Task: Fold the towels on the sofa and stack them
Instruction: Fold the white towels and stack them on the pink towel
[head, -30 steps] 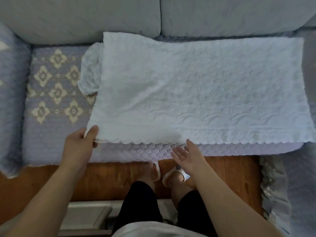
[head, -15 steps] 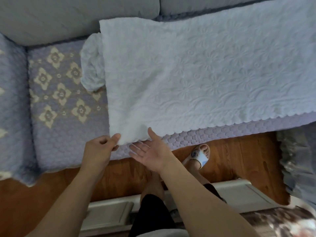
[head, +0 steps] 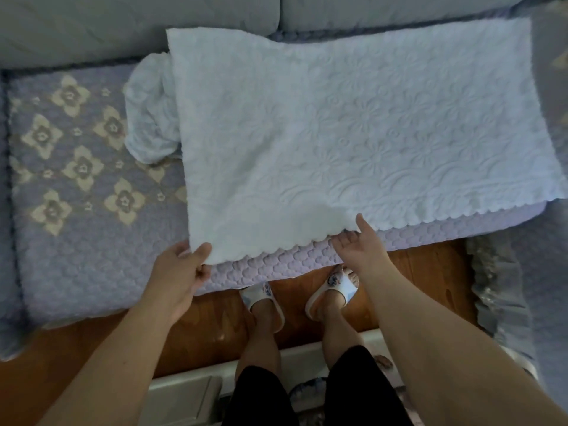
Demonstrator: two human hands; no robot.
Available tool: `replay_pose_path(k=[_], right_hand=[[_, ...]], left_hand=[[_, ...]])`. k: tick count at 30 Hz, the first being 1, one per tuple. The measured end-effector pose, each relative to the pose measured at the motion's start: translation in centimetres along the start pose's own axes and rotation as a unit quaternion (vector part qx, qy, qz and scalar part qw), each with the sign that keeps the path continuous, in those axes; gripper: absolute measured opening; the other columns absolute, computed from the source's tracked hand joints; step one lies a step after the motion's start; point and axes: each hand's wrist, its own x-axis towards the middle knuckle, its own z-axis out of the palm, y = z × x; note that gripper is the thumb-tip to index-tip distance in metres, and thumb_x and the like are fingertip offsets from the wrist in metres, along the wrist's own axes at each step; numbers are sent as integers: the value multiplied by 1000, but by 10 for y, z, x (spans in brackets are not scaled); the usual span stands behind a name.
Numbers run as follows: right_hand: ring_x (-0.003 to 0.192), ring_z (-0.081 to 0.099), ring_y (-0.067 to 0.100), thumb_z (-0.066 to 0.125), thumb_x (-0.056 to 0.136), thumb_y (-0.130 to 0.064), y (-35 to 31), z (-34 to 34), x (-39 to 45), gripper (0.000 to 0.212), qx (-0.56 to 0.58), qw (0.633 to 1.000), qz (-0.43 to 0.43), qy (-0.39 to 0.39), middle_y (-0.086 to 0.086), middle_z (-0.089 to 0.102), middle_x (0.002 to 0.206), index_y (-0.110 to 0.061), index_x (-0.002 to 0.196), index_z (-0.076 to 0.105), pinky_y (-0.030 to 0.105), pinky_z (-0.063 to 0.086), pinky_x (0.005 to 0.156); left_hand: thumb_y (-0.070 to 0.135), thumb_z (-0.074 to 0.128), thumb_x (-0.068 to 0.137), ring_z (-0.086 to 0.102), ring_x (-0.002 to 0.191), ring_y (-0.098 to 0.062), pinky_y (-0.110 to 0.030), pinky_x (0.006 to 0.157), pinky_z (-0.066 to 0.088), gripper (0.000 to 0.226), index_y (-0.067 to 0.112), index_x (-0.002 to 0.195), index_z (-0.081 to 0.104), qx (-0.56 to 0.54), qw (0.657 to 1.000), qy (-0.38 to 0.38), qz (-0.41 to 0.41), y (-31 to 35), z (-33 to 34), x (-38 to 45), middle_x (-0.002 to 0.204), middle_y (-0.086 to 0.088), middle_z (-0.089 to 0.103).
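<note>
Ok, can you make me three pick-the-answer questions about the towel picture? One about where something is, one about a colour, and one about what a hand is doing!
1. Where is the crumpled cloth?
A. Tucked under the left edge of the big towel
B. On the floor
C. On the person's arm

2. What colour are the flower shapes on the sofa cover?
A. Red
B. Cream
C. Black

3. What is the left hand doing?
A. Resting on the floor
B. Pinching the towel's near corner
C. Holding a slipper

Answers: 1 A, the cloth pokes out from beneath the towel's left side. 2 B, pale cream flowers sit on lilac fabric. 3 B, thumb and fingers close on the corner, while the right hand is open, palm up, at the scalloped edge.
</note>
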Motion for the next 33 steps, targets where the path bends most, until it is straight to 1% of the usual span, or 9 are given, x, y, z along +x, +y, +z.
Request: replay_pose_path(k=[3,7,9,12,16,20,24,28,33], right_hand=[[111,66,26,65,96,-30,-24,-11,8,42,-45,999,10,10,11,69,123,-7,130,58,40,55,84],[106,67,27,66,96,-19,-31,-11,15,31,-172,983,52,28,10,72,114,-9,125,59,41,55,76],[98,68,24,61,98,-14,-33,-12,23,29,-157,985,26,60,8,70,113,-10,127,57,39,54,74],[91,68,25,55,102,-10,-31,-13,34,22,-109,988,2,106,10,69,111,-8,124,56,40,55,76],[95,68,28,54,100,-9,-34,-14,42,18,-114,985,-33,126,12,68,109,-5,116,60,46,59,80],[74,69,23,65,91,-15,-52,-27,42,8,-205,951,-114,203,11,68,90,-7,94,63,42,63,75],[71,67,23,69,86,-14,-78,-49,48,21,-226,943,-110,218,13,69,85,2,100,67,37,61,74],[60,59,23,68,85,-8,-86,-56,52,14,-253,934,-94,234,13,63,83,-2,97,65,32,53,56],[66,63,20,58,93,-16,-16,-34,33,6,-433,889,-84,127,8,62,87,-13,88,56,34,57,61]], left_hand=[[14,66,95,48,72,-15,-20,58,52,17,-1,100,62,2,998,-49,-49,-1,-14,10,92,-11,52],[20,59,100,66,102,-18,-32,88,50,25,10,122,65,0,998,-66,7,4,-16,12,116,-3,73],[19,57,101,67,108,-20,-37,95,50,21,12,118,67,11,998,-50,33,3,-12,11,117,-5,73],[23,57,102,71,94,-20,-37,87,55,16,16,91,66,185,977,21,108,-6,-5,10,97,-3,73],[26,63,98,67,70,-20,-33,63,39,41,13,70,35,310,937,86,140,-15,-4,8,64,-4,44],[23,66,96,72,78,-28,-32,67,44,39,14,70,39,265,952,94,122,-19,-6,19,66,-3,50],[18,64,97,71,83,-33,-45,83,55,16,6,95,55,252,956,109,105,-26,2,35,88,-12,64],[15,64,94,68,73,-24,-39,76,55,14,10,105,56,279,945,134,105,-37,16,53,94,-14,68],[22,59,96,64,86,-23,-36,78,51,12,18,105,52,326,920,178,125,-48,16,72,98,-5,64]])
